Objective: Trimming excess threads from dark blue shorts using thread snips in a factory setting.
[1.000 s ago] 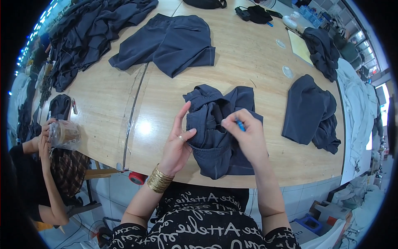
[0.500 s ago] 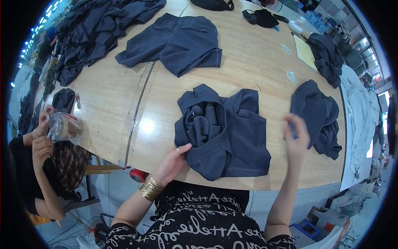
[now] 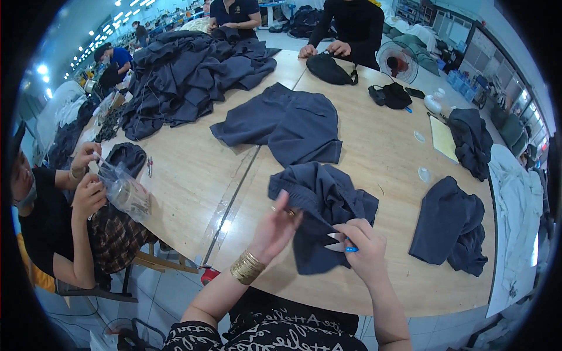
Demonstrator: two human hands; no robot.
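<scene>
A pair of dark blue-grey shorts (image 3: pixel 321 196) lies bunched in front of me, its gathered elastic waistband turned toward me. My left hand (image 3: pixel 275 233), with a gold cuff at the wrist, grips that waistband, its thumb raised and the other fingers partly hidden by the cloth. In my right hand (image 3: pixel 367 248) are small thread snips (image 3: pixel 336 242) with pale blades and a blue part. The blades point left across the fabric, and the fingers of that hand press near the waistband edge. Farther off, another pair of shorts (image 3: pixel 293 123) is spread flat.
Folded dark garments (image 3: pixel 448 219) rest at the right. A large dark cloth heap (image 3: pixel 181 76) covers the far left of the table (image 3: pixel 386 140). At the left a seated person handles a clear plastic bag (image 3: pixel 130 196). Two people stand beyond the far edge, near a black pouch (image 3: pixel 331 69).
My right hand came left with the snips to the shorts. The shorts are lifted and bunched up, with my left hand higher on the waistband. The view has tipped up, showing more people.
</scene>
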